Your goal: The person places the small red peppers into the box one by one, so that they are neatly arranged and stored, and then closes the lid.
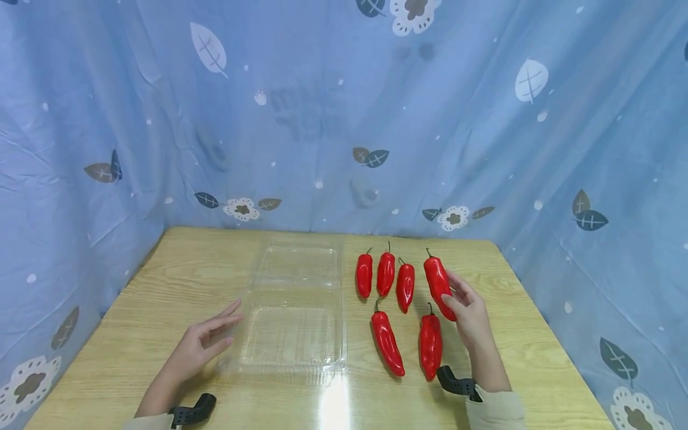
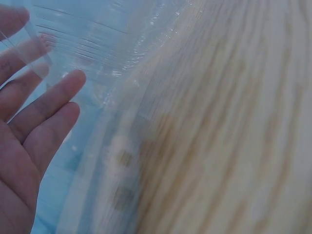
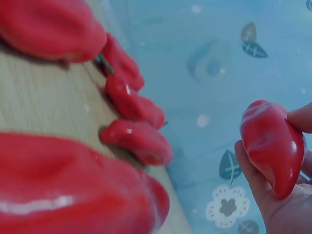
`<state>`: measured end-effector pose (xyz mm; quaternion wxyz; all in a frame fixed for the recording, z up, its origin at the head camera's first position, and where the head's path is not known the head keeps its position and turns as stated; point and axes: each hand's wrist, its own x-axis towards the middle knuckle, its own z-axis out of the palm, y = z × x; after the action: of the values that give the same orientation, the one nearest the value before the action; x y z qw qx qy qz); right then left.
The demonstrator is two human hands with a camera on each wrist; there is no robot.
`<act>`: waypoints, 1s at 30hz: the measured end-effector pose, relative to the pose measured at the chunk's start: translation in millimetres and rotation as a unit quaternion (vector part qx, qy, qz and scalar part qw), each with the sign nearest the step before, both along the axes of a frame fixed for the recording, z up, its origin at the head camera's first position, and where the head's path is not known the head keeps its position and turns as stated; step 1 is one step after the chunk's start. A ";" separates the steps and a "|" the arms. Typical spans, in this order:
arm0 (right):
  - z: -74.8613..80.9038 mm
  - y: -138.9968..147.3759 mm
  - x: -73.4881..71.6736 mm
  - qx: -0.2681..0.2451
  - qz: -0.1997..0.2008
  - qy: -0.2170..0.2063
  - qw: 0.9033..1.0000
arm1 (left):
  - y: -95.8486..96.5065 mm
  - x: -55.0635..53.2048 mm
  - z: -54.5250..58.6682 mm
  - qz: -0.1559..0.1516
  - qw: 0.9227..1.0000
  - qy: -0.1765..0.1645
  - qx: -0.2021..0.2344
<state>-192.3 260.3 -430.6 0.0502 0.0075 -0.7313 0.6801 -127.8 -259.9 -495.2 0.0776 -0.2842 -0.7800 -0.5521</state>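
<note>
My right hand (image 1: pixel 469 307) holds a red chili pepper (image 1: pixel 436 278) between thumb and fingers at the right of the table. In the right wrist view the gripped pepper (image 3: pixel 270 141) shows up close. Three peppers, one of them here (image 1: pixel 364 276), lie side by side toward the back. Nearer the front lie a slanted pepper (image 1: pixel 387 343) and another pepper (image 1: pixel 430 347), just below the held one. My left hand (image 1: pixel 201 346), fingers loosely extended, is beside the left edge of a clear plastic container (image 1: pixel 290 337). Whether its fingertips touch that edge I cannot tell.
The container's lid half (image 1: pixel 301 263) lies opened out toward the back of the wooden table (image 1: pixel 188 257). A blue patterned curtain (image 1: pixel 312 119) hangs behind the table and along both sides. Black wrist mounts (image 1: pixel 196 410) sit on both forearms.
</note>
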 end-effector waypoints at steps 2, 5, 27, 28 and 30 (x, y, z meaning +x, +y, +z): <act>2.0 -3.7 1.1 -0.006 0.008 0.006 1.000 | 0.3 0.4 0.3 -0.002 1.000 -0.002 0.002; 4.2 -9.0 2.3 -0.005 0.020 0.013 1.000 | 0.9 0.5 0.2 -0.004 1.000 -0.004 0.003; 6.0 -67.7 7.8 -0.016 0.130 0.029 0.991 | 0.1 1.4 0.9 -0.008 1.000 -0.002 0.007; 6.1 -70.6 8.0 -0.015 0.135 0.029 0.990 | 0.2 1.2 0.9 -0.009 1.000 -0.001 0.008; 5.6 -76.4 8.4 -0.016 0.145 0.025 0.989 | 0.5 0.7 0.8 -0.010 1.000 -0.002 0.010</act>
<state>-183.9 183.8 -425.0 -0.0307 0.1299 -0.7098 0.6917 -127.0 -259.4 -494.3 0.0737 -0.2899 -0.7721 -0.5607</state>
